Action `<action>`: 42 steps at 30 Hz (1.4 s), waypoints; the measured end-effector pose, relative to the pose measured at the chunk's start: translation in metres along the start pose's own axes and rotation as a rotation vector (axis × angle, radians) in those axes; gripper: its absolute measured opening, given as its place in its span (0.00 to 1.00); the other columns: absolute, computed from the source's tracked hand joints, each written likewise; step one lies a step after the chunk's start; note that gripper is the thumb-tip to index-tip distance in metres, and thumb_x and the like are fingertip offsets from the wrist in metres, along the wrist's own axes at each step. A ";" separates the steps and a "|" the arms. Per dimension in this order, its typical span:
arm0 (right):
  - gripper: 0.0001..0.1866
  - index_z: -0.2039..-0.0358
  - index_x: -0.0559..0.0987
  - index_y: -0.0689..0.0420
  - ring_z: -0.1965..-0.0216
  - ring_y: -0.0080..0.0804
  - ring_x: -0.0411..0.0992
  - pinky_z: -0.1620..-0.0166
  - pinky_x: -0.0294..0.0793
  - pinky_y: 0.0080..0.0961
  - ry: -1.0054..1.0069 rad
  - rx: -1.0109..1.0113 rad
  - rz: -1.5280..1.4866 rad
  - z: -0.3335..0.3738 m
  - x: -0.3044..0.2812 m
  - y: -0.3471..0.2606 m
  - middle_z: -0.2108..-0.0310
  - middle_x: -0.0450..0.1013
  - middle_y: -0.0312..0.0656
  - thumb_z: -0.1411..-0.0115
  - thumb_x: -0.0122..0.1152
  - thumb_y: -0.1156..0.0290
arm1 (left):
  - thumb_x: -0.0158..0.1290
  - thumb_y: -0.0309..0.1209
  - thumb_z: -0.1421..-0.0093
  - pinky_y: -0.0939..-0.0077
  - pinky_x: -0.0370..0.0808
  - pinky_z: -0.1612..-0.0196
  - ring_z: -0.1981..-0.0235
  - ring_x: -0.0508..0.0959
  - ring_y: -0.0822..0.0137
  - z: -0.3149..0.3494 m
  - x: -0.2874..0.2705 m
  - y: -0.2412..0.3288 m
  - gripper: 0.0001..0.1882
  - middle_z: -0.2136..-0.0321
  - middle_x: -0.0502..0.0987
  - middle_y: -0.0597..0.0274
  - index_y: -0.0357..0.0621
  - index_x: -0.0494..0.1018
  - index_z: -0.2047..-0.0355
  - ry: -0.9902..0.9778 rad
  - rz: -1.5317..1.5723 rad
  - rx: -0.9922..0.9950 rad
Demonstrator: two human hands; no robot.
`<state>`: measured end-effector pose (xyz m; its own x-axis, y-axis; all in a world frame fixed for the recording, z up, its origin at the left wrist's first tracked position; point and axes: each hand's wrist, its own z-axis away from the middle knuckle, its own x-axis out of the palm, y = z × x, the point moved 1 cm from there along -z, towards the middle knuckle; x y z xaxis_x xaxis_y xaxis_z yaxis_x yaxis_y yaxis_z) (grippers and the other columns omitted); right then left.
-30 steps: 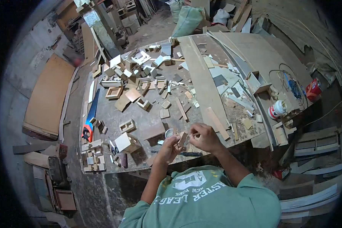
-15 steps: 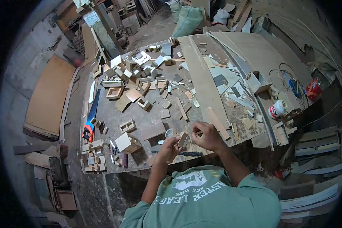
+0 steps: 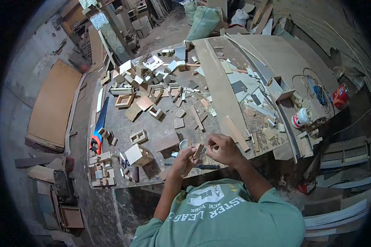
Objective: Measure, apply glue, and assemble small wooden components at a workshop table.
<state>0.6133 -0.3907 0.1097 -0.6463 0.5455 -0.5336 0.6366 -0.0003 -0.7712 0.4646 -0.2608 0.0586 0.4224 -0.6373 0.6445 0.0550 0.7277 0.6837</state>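
Note:
My left hand [image 3: 183, 164] pinches a small pale wooden block [image 3: 198, 150] above the near edge of the workbench. Close on its right is my right hand [image 3: 225, 150], its fingers pinched together beside the block; whatever they hold is too small to make out. Just beyond my left hand stands a small round tub [image 3: 184, 144], partly hidden. A dark-handled tool [image 3: 207, 167] lies on the bench edge below my hands. To the left sits a pale wooden box [image 3: 138, 155].
A handsaw [image 3: 100, 123] with an orange handle and scissors [image 3: 124, 160] lie at the left. Many small wooden boxes and offcuts [image 3: 152, 78] cover the far left of the bench. A long board [image 3: 218, 78] crosses it. A white tub [image 3: 301, 118] stands at right.
My right hand has shifted slightly left and down, closer to the block. My left hand keeps its hold and has barely moved.

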 end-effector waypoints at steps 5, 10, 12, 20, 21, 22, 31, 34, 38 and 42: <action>0.09 0.71 0.71 0.61 0.73 0.37 0.76 0.68 0.76 0.27 -0.007 -0.116 0.032 0.003 0.011 -0.004 0.75 0.71 0.45 0.54 0.61 0.79 | 0.47 0.35 0.35 0.80 0.77 0.65 0.68 0.77 0.76 -0.001 0.000 -0.002 0.18 0.64 0.78 0.63 0.33 0.69 0.51 -0.010 0.024 0.022; 0.11 0.71 0.71 0.61 0.73 0.38 0.75 0.69 0.75 0.27 0.074 -0.034 0.059 0.000 0.005 0.004 0.75 0.71 0.46 0.54 0.63 0.78 | 0.45 0.34 0.36 0.76 0.78 0.63 0.65 0.78 0.72 0.001 0.000 -0.003 0.18 0.61 0.77 0.60 0.34 0.69 0.52 -0.001 0.049 0.008; 0.10 0.70 0.72 0.61 0.73 0.38 0.75 0.69 0.75 0.30 0.070 -0.029 -0.002 0.002 0.003 -0.001 0.74 0.71 0.46 0.54 0.62 0.77 | 0.45 0.34 0.36 0.75 0.78 0.63 0.65 0.78 0.71 0.002 -0.001 -0.003 0.18 0.61 0.77 0.60 0.34 0.69 0.52 0.008 0.040 0.011; 0.10 0.70 0.71 0.61 0.72 0.39 0.75 0.68 0.76 0.31 0.017 -0.109 0.073 0.010 0.011 -0.005 0.74 0.72 0.45 0.54 0.62 0.77 | 0.46 0.37 0.36 0.77 0.77 0.64 0.66 0.78 0.72 0.003 -0.003 -0.007 0.19 0.63 0.77 0.62 0.35 0.70 0.52 0.030 0.028 -0.028; 0.10 0.70 0.71 0.61 0.72 0.39 0.75 0.68 0.76 0.31 0.019 -0.108 0.075 0.008 0.008 -0.003 0.74 0.72 0.45 0.54 0.62 0.77 | 0.46 0.37 0.36 0.77 0.77 0.64 0.66 0.78 0.72 0.003 -0.001 -0.006 0.19 0.63 0.77 0.62 0.35 0.70 0.52 0.028 0.027 -0.030; 0.11 0.70 0.71 0.61 0.73 0.40 0.75 0.68 0.75 0.31 0.040 -0.060 0.046 0.006 0.006 -0.001 0.74 0.72 0.45 0.54 0.62 0.77 | 0.46 0.37 0.36 0.77 0.77 0.64 0.66 0.78 0.73 0.004 -0.001 -0.006 0.19 0.63 0.78 0.62 0.35 0.70 0.52 0.041 0.010 -0.029; 0.11 0.68 0.71 0.63 0.71 0.34 0.77 0.66 0.76 0.27 -0.101 0.015 -0.158 0.013 0.008 -0.009 0.73 0.73 0.45 0.52 0.62 0.77 | 0.46 0.38 0.36 0.78 0.76 0.63 0.66 0.78 0.73 0.000 0.001 -0.009 0.19 0.63 0.78 0.62 0.36 0.71 0.53 0.062 0.021 -0.030; 0.10 0.68 0.71 0.63 0.71 0.34 0.77 0.66 0.76 0.27 -0.052 0.023 -0.086 0.011 0.005 -0.008 0.73 0.73 0.45 0.52 0.61 0.77 | 0.46 0.37 0.36 0.79 0.76 0.64 0.67 0.78 0.73 -0.002 -0.004 -0.010 0.18 0.64 0.78 0.63 0.36 0.71 0.53 0.023 0.026 -0.035; 0.11 0.69 0.71 0.63 0.71 0.34 0.77 0.66 0.76 0.27 -0.068 0.069 -0.106 0.011 0.002 -0.008 0.73 0.73 0.45 0.53 0.62 0.76 | 0.47 0.37 0.36 0.80 0.76 0.65 0.67 0.77 0.74 0.001 0.003 -0.008 0.16 0.65 0.78 0.64 0.38 0.72 0.55 0.035 0.026 -0.030; 0.11 0.69 0.71 0.62 0.71 0.32 0.76 0.66 0.75 0.27 -0.130 0.064 -0.157 0.012 0.007 -0.009 0.75 0.72 0.44 0.53 0.62 0.76 | 0.48 0.36 0.36 0.80 0.75 0.67 0.69 0.76 0.75 -0.006 -0.006 -0.014 0.15 0.66 0.77 0.65 0.39 0.72 0.55 -0.012 0.038 -0.022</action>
<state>0.5978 -0.3975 0.1091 -0.7868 0.4302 -0.4426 0.4989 0.0210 -0.8664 0.4663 -0.2657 0.0433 0.4138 -0.6121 0.6739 0.0590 0.7567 0.6511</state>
